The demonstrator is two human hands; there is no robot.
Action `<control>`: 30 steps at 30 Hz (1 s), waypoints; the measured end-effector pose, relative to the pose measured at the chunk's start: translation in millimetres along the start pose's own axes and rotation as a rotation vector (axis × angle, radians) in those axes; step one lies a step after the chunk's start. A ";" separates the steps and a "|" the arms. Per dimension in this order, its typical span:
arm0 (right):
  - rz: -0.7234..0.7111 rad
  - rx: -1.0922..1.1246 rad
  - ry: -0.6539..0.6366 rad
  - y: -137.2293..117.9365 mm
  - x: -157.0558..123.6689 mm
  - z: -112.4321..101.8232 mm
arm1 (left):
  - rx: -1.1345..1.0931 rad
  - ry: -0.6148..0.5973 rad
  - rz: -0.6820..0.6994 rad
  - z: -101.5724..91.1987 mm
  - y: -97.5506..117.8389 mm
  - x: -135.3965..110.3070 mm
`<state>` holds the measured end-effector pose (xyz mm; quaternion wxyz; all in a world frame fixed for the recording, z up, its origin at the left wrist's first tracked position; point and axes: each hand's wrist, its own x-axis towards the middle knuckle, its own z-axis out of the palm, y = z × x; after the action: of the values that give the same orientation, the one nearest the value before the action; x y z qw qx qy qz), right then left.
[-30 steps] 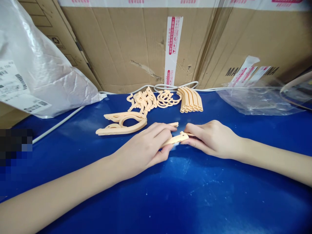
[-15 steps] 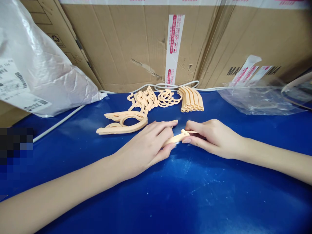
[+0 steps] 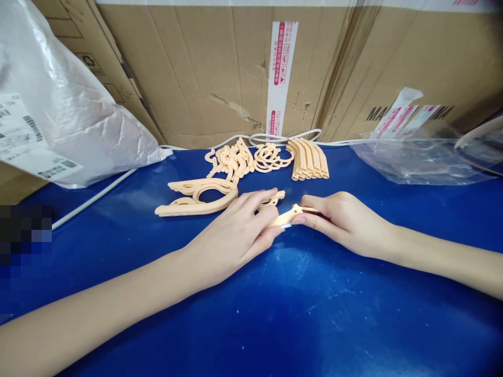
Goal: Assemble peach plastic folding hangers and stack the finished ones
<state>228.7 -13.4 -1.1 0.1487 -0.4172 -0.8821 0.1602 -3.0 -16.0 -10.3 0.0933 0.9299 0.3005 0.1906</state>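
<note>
Site: a workshop or stockroom corner, by appearance; which of the two, cannot tell. Evidence: large cardboard cartons (image 3: 208, 68) stand along the back of a blue desk (image 3: 251, 319), the middle one bearing white tape (image 3: 278, 68) with red print. Left: silvery mailing bag (image 3: 86, 115) with barcoded labels (image 3: 55, 166). Right: loose clear plastic (image 3: 412, 163). Cream parts (image 3: 308, 157) lie grouped by shape on the desk.
</note>
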 end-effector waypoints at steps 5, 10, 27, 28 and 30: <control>0.000 -0.106 0.009 -0.8 -1.5 1.0 | 0.009 0.012 0.012 1.9 0.3 -0.8; 0.008 -0.129 0.013 -1.6 -1.3 -0.1 | 0.013 0.023 0.011 2.1 0.7 -1.2; -0.192 -0.520 0.170 3.8 -2.9 4.2 | 0.020 0.003 0.035 1.0 0.7 0.1; -0.197 -0.535 0.171 4.1 -3.0 4.3 | 0.017 0.005 0.034 0.9 0.8 0.3; -0.210 -0.561 0.173 4.8 -2.8 4.3 | 0.011 0.009 0.033 0.6 1.0 0.8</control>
<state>232.0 -13.4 -7.3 0.1181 -0.3607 -0.9142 -0.1418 -1.6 -16.4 -10.3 0.0838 0.9344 0.2866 0.1944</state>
